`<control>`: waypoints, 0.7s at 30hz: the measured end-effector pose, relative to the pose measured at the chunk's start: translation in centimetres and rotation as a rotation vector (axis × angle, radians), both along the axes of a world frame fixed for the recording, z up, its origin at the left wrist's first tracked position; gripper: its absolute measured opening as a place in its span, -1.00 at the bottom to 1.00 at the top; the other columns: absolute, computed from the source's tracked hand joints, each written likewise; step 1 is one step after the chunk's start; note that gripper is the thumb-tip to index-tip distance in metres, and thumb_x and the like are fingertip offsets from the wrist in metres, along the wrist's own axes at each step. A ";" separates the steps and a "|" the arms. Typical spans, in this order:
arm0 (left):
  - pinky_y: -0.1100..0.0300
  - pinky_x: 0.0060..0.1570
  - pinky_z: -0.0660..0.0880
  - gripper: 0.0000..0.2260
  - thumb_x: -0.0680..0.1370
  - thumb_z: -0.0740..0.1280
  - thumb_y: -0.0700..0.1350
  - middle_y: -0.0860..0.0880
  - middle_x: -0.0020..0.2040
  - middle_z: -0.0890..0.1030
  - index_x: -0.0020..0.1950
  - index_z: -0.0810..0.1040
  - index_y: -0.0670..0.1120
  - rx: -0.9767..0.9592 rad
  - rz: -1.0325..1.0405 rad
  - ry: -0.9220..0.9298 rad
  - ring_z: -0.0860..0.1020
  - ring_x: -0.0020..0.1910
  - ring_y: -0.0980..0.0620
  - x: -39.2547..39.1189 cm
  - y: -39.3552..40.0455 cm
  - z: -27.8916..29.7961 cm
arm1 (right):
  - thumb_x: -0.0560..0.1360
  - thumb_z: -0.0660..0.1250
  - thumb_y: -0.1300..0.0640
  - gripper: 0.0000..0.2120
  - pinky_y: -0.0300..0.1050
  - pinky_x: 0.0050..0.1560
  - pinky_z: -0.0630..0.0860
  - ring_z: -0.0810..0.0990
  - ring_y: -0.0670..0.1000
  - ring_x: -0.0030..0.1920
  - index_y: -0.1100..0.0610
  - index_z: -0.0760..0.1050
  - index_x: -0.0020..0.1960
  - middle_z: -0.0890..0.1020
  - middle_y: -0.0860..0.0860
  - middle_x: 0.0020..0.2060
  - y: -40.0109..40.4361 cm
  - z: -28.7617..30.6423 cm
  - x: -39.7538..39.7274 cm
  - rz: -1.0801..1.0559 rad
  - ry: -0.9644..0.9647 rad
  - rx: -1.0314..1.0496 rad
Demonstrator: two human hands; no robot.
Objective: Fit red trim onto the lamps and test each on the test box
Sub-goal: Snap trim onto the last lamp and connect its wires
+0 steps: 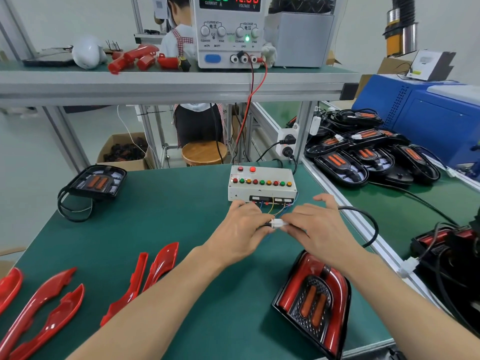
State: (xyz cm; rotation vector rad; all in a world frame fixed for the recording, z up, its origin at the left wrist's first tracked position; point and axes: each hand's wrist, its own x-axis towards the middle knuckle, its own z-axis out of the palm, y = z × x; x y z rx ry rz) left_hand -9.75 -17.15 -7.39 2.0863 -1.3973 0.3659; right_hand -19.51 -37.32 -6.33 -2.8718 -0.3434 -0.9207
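A lamp with red trim (313, 302) lies on the green mat at the front right, its black cable (371, 224) looping up to my hands. My left hand (240, 229) and my right hand (315, 224) meet in front of the white test box (262, 184). Between them sits a white connector (278, 223), pinched from both sides. Thin coloured wires run from the box's front to the connector. Several loose red trim pieces (52, 302) lie at the front left. A black lamp without trim (94, 181) rests at the mat's far left.
A power supply (230, 29) reading 12.00 volts stands on the upper shelf, red and black leads dropping to the box. A pile of untrimmed black lamps (368, 154) fills the right bench beside a blue machine (426, 113). Another person stands behind the shelf near a wooden stool (204, 152).
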 end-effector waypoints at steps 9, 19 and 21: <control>-0.08 -0.03 0.42 -0.90 0.57 0.36 -0.22 -0.08 -0.27 0.55 -0.03 0.63 -0.24 0.013 -0.045 -0.033 0.51 -0.16 -0.11 0.4 0.9 -0.1 | 0.60 0.30 -0.04 -0.82 -0.01 0.23 0.18 0.58 -0.05 -0.25 -0.03 0.66 -0.03 0.56 -0.14 -0.29 1.0 0.3 0.2 0.002 0.028 -0.027; -0.01 0.25 0.32 -0.81 0.59 0.40 -0.11 0.06 -0.08 0.68 0.18 0.68 -0.07 0.028 0.051 -0.011 0.55 0.08 0.00 0.0 1.6 -2.0 | 0.55 0.42 0.00 -0.66 -0.07 0.42 0.31 0.57 -0.02 0.28 0.12 0.63 0.27 0.63 -0.01 0.26 2.8 1.4 -4.5 -0.030 -0.029 0.154; -0.01 0.34 0.28 -0.80 0.61 0.38 -0.07 0.08 -0.05 0.68 0.21 0.66 -0.04 0.066 0.076 0.007 0.53 0.11 0.02 0.1 1.9 -2.5 | 0.58 0.33 -0.06 -0.82 -0.33 0.25 0.41 0.59 -0.18 0.14 -0.13 0.63 0.14 0.65 -0.19 0.11 3.3 1.6 -8.9 -0.201 -0.153 0.462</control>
